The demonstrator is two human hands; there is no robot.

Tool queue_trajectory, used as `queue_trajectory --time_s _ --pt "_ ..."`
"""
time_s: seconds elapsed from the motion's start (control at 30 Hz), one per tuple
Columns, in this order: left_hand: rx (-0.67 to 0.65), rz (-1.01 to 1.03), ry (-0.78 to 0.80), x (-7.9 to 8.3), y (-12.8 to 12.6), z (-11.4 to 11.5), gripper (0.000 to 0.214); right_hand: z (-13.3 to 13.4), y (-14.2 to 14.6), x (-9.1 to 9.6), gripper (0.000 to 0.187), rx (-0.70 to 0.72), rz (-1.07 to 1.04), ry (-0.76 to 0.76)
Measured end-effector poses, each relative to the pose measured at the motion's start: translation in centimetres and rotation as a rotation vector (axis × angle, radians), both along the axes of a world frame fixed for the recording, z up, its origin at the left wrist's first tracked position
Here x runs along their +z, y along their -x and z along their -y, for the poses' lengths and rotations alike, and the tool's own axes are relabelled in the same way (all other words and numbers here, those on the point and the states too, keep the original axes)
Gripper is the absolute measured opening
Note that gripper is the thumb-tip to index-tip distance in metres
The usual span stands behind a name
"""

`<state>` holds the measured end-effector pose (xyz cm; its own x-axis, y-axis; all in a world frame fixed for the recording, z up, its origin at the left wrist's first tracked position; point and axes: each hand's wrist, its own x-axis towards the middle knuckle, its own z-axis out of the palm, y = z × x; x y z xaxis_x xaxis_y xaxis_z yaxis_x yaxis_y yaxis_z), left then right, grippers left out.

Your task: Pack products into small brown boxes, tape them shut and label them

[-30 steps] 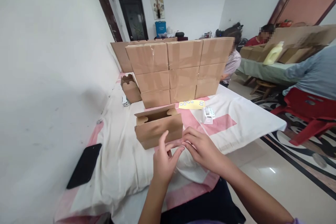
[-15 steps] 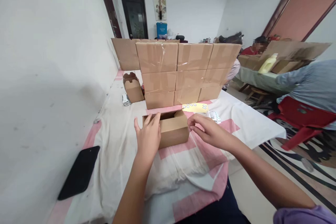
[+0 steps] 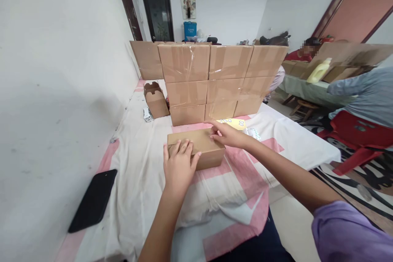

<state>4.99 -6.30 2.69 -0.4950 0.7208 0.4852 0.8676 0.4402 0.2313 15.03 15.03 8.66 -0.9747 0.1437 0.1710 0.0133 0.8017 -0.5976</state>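
Note:
A small brown cardboard box (image 3: 211, 159) lies on the cloth-covered table in front of me, its top flaps folded down flat. My left hand (image 3: 178, 166) rests on the box's left end with fingers stretched over the top. Over the right part of the lid is my right hand (image 3: 225, 134), its index finger extended and the other fingers curled; nothing shows in it. Just behind the box lie a yellow printed sheet (image 3: 233, 123) and a small white packet (image 3: 253, 133).
Stacked taped cartons (image 3: 225, 90) form a wall behind the box. To their left stands an open carton (image 3: 157, 102) beside a small white packet (image 3: 147, 115). A black phone (image 3: 93, 200) lies near the left wall. People sit at another table (image 3: 316, 92) on the right.
The box's open top has been closed with its flaps down. My left hand has flattened onto the top, and my right hand has moved from the right end up over the lid.

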Motion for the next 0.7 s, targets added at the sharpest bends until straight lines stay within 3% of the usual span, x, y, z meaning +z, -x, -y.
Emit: queue_trajectory --time_s 0.37,0.53,0.7 --pt "0.010 -0.013 -0.018 -0.6 -0.2 0.0 0.044 -0.3 0.8 -1.2 0.062 0.035 0.005 -0.095" --pt "0.012 -0.025 -0.040 -0.9 -0.3 0.0 0.045 -0.1 0.7 -0.2 0.065 -0.047 0.077 -0.126" --pt "0.017 -0.038 -0.037 -0.9 -0.3 -0.1 0.046 -1.8 1.5 -0.5 0.086 -0.169 0.042 -0.149"
